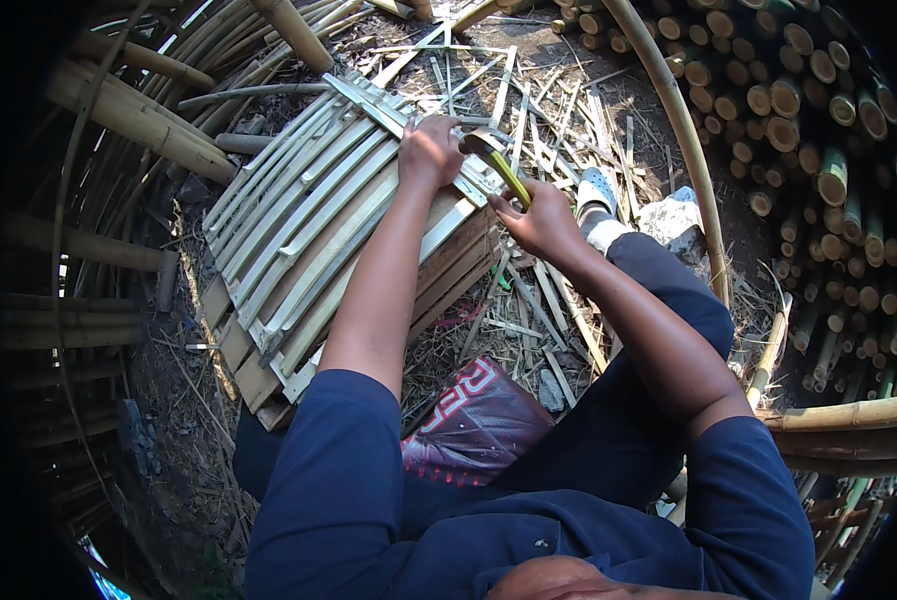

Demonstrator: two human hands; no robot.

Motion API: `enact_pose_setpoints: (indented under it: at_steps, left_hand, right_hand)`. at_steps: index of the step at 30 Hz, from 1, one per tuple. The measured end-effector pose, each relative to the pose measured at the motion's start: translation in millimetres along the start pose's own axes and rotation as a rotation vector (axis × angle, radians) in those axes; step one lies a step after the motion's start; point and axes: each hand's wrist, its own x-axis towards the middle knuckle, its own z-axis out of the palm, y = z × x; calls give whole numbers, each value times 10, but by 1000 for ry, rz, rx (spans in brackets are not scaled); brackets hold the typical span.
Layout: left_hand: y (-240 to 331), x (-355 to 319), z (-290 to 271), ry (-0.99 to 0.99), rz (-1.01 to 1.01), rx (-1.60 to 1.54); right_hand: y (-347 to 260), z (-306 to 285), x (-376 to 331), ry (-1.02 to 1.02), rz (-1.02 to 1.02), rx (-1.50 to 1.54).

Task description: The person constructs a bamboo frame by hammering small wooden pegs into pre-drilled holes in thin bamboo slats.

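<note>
Left hand [428, 150]: palm down, fingers clenched over the upper end of the bamboo slats [298, 215], pressing them onto the wooden crate [448, 265] serving as worktop. Left forearm extended almost straight, elbow well above the slats.

Right hand [538, 222]: fingers clenched around the handle of a curved knife [496, 160] with a yellow-green haft; blade end just beside the left hand, at the upper edge of the slat bundle. Right wrist bent inward, forearm angled across the raised knee.

Slats: laid side by side, slightly bowed, running diagonally from upper right to lower left across the crate top, overhanging the lower end. Judged light, stiff along the length, springy across the bow, smooth on the skin side and liable to slide; split edges likely sharp. Best hold judged flat on the broad faces near 1 end, away from the edges.

Surroundings: loose offcuts [538, 110] on the ground, stacked bamboo poles [818, 110] at right.
</note>
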Motion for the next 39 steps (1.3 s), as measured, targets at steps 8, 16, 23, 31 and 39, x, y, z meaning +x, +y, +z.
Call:
enact_pose_setpoints:
  at_steps: [8, 16, 23, 31, 39]
  left_hand:
    - [39, -44, 23, 121, -65, -212]
    - [-46, -62, 75, 212, 2, -184]
    - [131, -76, -1, 176, -37, -273]
    - [33, -73, 65, 203, 11, -219]
    - [68, -15, 57, 118, 10, -213]
  right_hand:
    - [14, 219, 492, -92, 50, 108]
    - [29, 327, 530, 10, 105, 9]
    - [70, 273, 551, -10, 148, 11]
    - [137, 316, 583, -28, 130, 101]
    - [192, 292, 571, -15, 20, 205]
